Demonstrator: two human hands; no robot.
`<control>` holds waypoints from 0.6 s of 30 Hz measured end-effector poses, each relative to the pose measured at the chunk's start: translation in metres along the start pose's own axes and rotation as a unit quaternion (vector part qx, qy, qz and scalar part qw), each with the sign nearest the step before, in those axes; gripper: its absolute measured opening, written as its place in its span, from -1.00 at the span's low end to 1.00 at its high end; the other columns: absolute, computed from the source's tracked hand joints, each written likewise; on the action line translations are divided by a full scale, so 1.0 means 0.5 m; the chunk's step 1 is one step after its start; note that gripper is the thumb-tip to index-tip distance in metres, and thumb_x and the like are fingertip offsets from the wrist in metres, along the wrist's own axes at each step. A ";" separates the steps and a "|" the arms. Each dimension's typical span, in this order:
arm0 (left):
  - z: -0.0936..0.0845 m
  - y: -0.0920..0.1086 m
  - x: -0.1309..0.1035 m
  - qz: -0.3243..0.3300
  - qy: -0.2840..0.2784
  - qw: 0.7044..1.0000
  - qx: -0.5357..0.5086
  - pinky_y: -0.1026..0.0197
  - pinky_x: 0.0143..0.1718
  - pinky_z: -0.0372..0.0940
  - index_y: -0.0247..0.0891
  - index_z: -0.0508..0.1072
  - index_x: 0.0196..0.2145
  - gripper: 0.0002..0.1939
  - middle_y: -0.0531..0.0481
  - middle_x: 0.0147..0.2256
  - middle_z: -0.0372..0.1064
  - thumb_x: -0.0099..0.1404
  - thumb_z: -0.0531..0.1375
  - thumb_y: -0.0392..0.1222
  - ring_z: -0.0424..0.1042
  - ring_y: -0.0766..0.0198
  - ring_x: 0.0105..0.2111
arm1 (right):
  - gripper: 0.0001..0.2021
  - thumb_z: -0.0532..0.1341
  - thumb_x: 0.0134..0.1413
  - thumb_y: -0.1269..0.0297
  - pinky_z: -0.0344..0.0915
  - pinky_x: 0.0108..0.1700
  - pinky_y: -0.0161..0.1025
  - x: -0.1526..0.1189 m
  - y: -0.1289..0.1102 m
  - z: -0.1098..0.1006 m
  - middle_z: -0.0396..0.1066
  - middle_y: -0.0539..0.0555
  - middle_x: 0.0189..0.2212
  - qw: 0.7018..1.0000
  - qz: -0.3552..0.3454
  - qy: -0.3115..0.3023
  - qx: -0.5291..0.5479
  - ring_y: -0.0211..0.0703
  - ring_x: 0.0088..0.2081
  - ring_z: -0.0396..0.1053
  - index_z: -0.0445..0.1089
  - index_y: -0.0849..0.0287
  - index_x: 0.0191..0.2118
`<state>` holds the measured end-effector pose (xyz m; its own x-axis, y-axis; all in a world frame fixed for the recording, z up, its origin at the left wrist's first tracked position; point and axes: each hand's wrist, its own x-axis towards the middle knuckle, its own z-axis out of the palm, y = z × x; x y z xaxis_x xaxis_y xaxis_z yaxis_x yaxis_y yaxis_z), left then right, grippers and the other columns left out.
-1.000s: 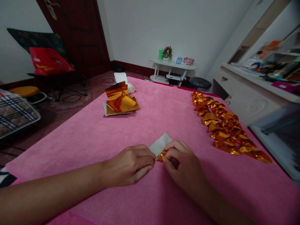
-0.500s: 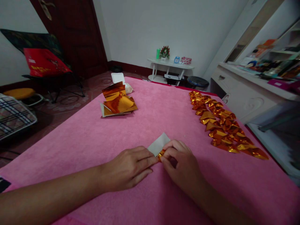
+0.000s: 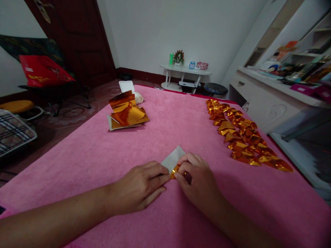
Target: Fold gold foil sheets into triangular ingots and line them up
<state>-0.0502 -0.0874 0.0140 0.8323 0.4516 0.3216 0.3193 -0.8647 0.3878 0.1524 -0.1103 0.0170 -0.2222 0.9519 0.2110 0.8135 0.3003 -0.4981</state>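
Note:
A small sheet of gold foil paper [image 3: 172,159] lies pale side up on the pink cloth, its near edge folded over to show shiny gold. My left hand [image 3: 141,186] rests flat with fingers stretched out, its fingertips touching the left side of the fold. My right hand [image 3: 198,177] pinches the folded gold edge between thumb and fingers, covering the sheet's right part. Farther back on the left is a stack of gold foil sheets [image 3: 129,115]. Along the right side several folded gold foil pieces [image 3: 239,132] stand in rows.
The pink cloth [image 3: 85,165] covers the table. Behind the foil stack sits an open white container [image 3: 127,86]. Past the far edge are a low white table [image 3: 186,70] and a round dark stool [image 3: 215,89]. A cluttered white cabinet [image 3: 258,86] stands at the right.
The whole view has shifted slightly, moving things a little left in the picture. Both hands stay at the folded edge, and a bit more gold shows between them.

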 end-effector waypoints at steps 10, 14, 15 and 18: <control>0.002 0.009 -0.002 0.011 -0.018 0.998 0.060 0.15 -0.14 0.35 -0.37 0.34 -0.05 -0.72 -0.16 -0.18 0.33 0.31 0.03 -0.28 0.32 0.19 -0.18 | -0.84 0.17 -0.08 0.50 0.11 -0.23 -0.19 -0.003 -0.004 0.002 0.28 0.03 -0.39 1.000 -0.008 0.012 -0.013 -0.15 -0.29 0.19 0.23 0.17 -0.57; 0.003 0.009 -0.004 0.022 -0.010 0.996 0.082 0.14 -0.10 0.34 -0.39 0.31 -0.01 -0.69 -0.18 -0.13 0.32 0.31 0.03 -0.27 0.30 0.17 -0.13 | -0.85 0.16 -0.07 0.50 0.10 -0.22 -0.19 -0.003 -0.004 0.001 0.28 0.03 -0.37 1.000 -0.005 0.004 -0.020 -0.14 -0.27 0.19 0.24 0.17 -0.56; 0.005 0.009 -0.004 0.022 -0.012 0.996 0.087 0.14 -0.10 0.34 -0.39 0.31 -0.01 -0.69 -0.18 -0.13 0.32 0.31 0.02 -0.27 0.30 0.17 -0.12 | -0.85 0.17 -0.07 0.49 0.10 -0.22 -0.19 -0.003 -0.004 0.001 0.28 0.02 -0.37 1.000 -0.003 0.002 -0.020 -0.15 -0.27 0.19 0.24 0.17 -0.56; 0.008 0.010 -0.004 0.015 -0.030 0.994 0.099 0.15 -0.13 0.35 -0.38 0.35 -0.07 -0.73 -0.18 -0.13 0.32 0.32 0.01 -0.26 0.30 0.17 -0.13 | -0.85 0.18 -0.07 0.49 0.10 -0.22 -0.19 -0.002 -0.005 0.002 0.28 0.01 -0.38 1.000 0.001 0.001 -0.020 -0.15 -0.27 0.19 0.23 0.17 -0.56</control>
<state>-0.0487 -0.0935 0.0116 0.8664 0.4156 0.2767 0.3717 -0.9069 0.1983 0.1502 -0.1121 0.0173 -0.2203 0.9522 0.2114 0.8343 0.2963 -0.4650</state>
